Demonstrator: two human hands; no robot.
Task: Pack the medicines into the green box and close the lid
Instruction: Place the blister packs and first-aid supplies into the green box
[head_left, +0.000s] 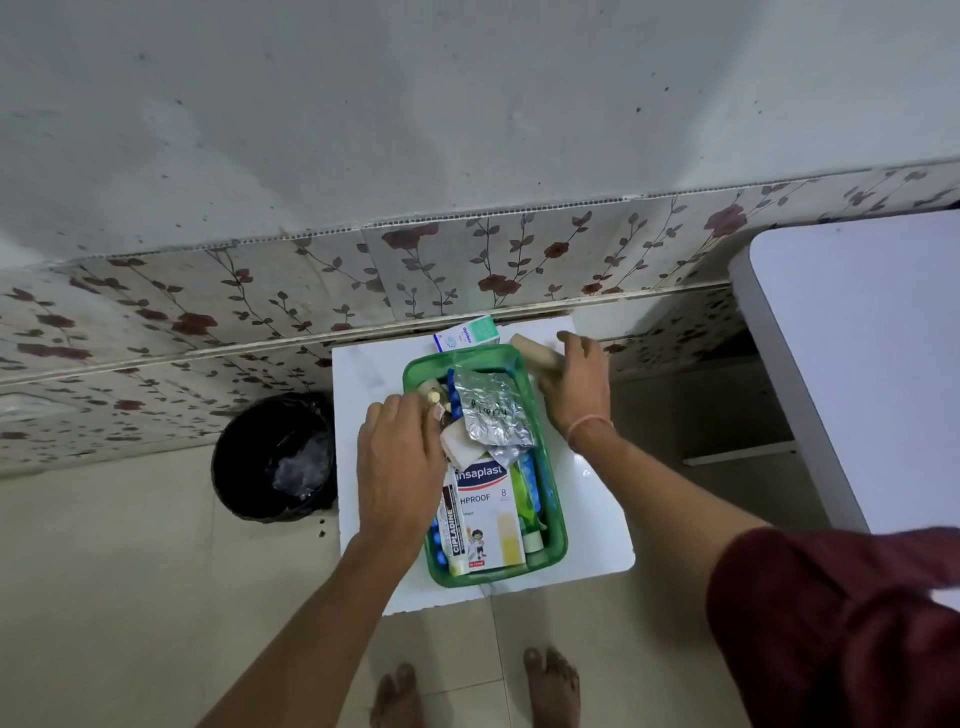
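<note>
The green box (554, 514) stands open on a small white table (587, 499), filled with medicines: a Hansaplast carton (491, 512), a Cipladine tube (453, 525), a silver foil strip (493, 410) and blue blister packs. My left hand (400, 467) rests over the box's left side, fingertips pressing on small items there. My right hand (574, 379) is at the box's far right corner, closed around a beige roll (532, 349). A white and green carton (467, 332) lies behind the box. No lid is visible.
A black bin (275, 457) with a liner stands left of the table on the tiled floor. A larger white table (857, 374) is at the right. The flowered wall runs just behind. My bare feet are below the table.
</note>
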